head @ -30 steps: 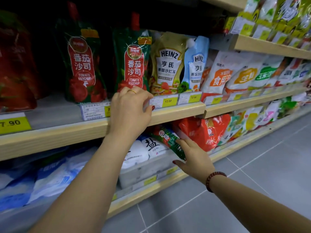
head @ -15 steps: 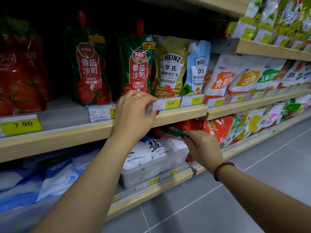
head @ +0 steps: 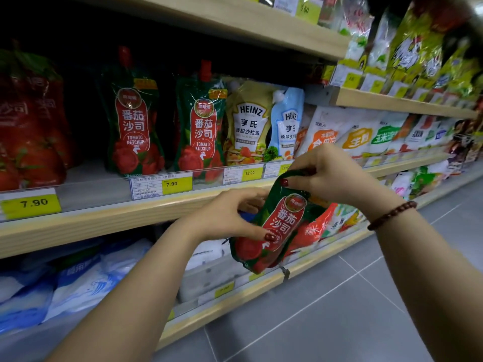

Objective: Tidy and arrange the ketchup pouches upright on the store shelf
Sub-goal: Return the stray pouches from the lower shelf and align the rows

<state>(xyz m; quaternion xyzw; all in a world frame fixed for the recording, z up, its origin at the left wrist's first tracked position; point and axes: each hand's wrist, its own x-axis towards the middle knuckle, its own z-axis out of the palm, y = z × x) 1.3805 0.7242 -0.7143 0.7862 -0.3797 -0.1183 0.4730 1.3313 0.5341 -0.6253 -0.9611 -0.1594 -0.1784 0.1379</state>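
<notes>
I hold the ketchup pouch in open air in front of the shelving, below the front edge of the middle shelf and above the lower shelf, touching neither. My right hand pinches the pouch's top edge, fingers curled over it; the spout is hidden under that hand. My left hand grips the lower half, thumb pressed on the printed face and fingers curled behind. The pouch's long axis runs on a steep diagonal: top end up and to the right, base down and to the left. The printed face points toward me. On the middle shelf, two matching green pouches stand upright with red caps at the top, and a dark gap lies between them. A wider bare stretch of shelf lies between the left green pouch and the red pouches at the far left. Two Heinz pouches stand just beside the right green pouch. A clear rail carrying yellow price labels runs along the shelf's front edge, with a strip of bare shelf behind it. The upper shelf overhangs the standing pouches, with dark space above their caps. White and blue bags lie on the lower shelf. The grey tiled floor is open below and to the right of my hands.
</notes>
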